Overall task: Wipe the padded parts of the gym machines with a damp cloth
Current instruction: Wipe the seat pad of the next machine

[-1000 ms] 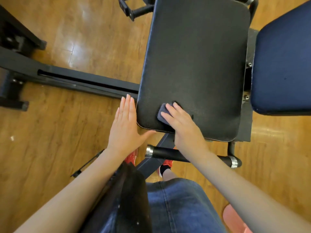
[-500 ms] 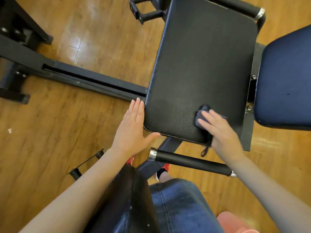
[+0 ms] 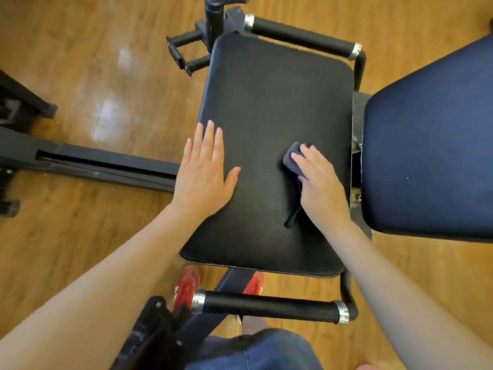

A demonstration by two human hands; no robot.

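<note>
Cloth and right hand have travelled from the near edge up toward the middle of the black pad; the left hand now lies flat on it.

Right fingers (image 3: 302, 156) lie close together, pressing the damp cloth (image 3: 291, 159) onto the black pad (image 3: 272, 102); the right hand (image 3: 320, 188) should keep even pressure in overlapping strokes while the left hand (image 3: 204, 172), its 4 fingers straight and thumb out, steadies the pad beside the blue pad (image 3: 432, 145).

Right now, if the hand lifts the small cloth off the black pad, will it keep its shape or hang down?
The cloth would probably hang limp: a loose tail already trails from under the right hand. It looks thin and small, so likely light. On the smooth black pad it should slide easily when pushed.
</note>
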